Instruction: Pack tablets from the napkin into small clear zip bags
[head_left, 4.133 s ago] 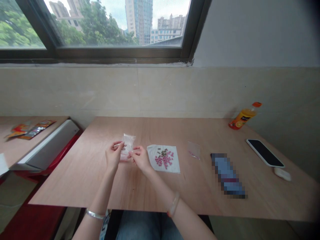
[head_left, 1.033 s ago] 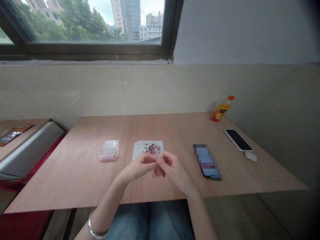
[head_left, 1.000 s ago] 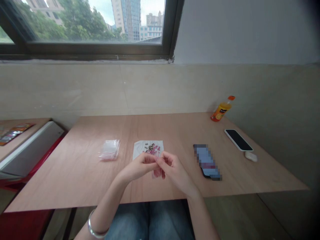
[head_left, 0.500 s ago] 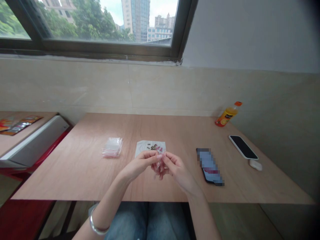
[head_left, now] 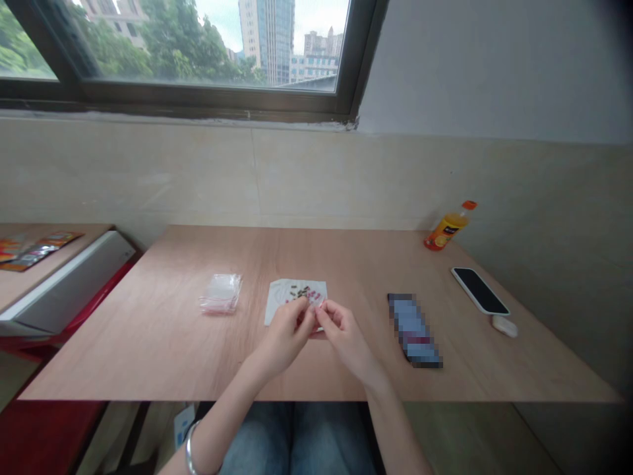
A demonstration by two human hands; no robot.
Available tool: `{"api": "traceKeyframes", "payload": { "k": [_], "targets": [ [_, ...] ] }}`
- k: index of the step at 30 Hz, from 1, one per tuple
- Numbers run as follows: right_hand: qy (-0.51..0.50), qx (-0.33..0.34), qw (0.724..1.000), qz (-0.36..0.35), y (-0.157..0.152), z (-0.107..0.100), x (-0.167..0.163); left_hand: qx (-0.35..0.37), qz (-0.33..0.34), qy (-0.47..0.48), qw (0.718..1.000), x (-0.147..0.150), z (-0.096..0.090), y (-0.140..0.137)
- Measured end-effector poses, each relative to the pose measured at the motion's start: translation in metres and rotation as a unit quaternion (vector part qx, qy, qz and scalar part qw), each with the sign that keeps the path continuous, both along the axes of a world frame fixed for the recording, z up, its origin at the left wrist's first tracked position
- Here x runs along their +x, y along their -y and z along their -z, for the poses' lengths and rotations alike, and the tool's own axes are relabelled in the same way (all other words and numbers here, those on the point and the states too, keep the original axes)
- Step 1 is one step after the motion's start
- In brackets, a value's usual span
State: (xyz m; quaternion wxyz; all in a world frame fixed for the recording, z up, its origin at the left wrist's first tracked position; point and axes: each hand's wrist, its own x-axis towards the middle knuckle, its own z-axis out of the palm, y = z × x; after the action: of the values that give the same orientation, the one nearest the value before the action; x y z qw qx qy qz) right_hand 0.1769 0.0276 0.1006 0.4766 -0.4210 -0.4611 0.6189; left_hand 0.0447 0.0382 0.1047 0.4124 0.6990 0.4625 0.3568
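Observation:
My left hand (head_left: 289,330) and my right hand (head_left: 343,330) meet fingertip to fingertip just in front of a white paper sheet (head_left: 277,297). Both are closed in a pinch on what looks like a small clear plastic bag (head_left: 319,335). Only a bit of its reddish edge shows below the fingers; the rest is hidden. On the sheet lie several small dark and pink pieces (head_left: 301,291), too small to name. A stack of clear plastic bags (head_left: 221,293) with pinkish edges rests left of the sheet.
On the wooden table (head_left: 346,257), a phone (head_left: 415,330) with a blurred screen lies to the right. Farther right are a white-edged phone (head_left: 479,291), a small white case (head_left: 504,326) and an orange drink bottle (head_left: 448,227) near the wall. A second table (head_left: 49,284) stands left.
My left hand has turned over, its back now facing up, and hides more of the clear bag. Both hands stay together in front of the sheet. The view has shifted slightly.

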Motion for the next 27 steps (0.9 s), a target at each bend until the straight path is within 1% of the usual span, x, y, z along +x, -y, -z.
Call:
{"api": "traceKeyframes", "payload": {
  "k": [4,8,10,13,15,18,21,22,24,26,27],
  "targets": [
    [0.009,0.002,1.000,-0.012,0.001,0.004,0.002,0.026,-0.023,-0.014,0.999,0.004,0.008,0.001],
    [0.003,-0.020,1.000,-0.006,0.004,0.007,0.004,0.055,-0.086,-0.013,0.995,-0.001,0.015,-0.003],
    [0.011,-0.030,0.999,0.004,0.006,0.008,0.004,0.058,-0.103,-0.016,0.993,-0.005,0.016,-0.005],
    [0.073,-0.017,0.995,0.062,0.006,0.011,0.002,0.070,-0.095,-0.025,0.993,-0.008,0.015,-0.006],
    [0.129,-0.001,0.987,0.097,0.005,0.012,0.000,0.102,-0.083,-0.042,0.990,-0.008,0.015,-0.005],
    [0.209,0.032,0.970,0.123,0.005,0.016,-0.005,0.152,-0.039,-0.097,0.983,-0.008,0.015,-0.004],
    [0.267,0.055,0.951,0.148,0.009,0.020,-0.014,0.142,-0.013,-0.150,0.978,-0.007,0.015,-0.004],
    [0.266,0.051,0.951,0.151,0.011,0.022,-0.016,0.131,-0.014,-0.161,0.978,-0.008,0.014,-0.004],
    [0.218,0.014,0.965,0.147,0.013,0.025,-0.020,0.121,-0.019,-0.181,0.976,-0.009,0.012,-0.005],
    [0.114,-0.058,0.983,0.134,0.014,0.026,-0.020,0.143,-0.017,-0.216,0.966,-0.012,0.010,-0.005],
    [0.052,-0.102,0.986,0.122,0.013,0.026,-0.018,0.166,-0.013,-0.241,0.956,-0.014,0.008,-0.006]
  ]
}}
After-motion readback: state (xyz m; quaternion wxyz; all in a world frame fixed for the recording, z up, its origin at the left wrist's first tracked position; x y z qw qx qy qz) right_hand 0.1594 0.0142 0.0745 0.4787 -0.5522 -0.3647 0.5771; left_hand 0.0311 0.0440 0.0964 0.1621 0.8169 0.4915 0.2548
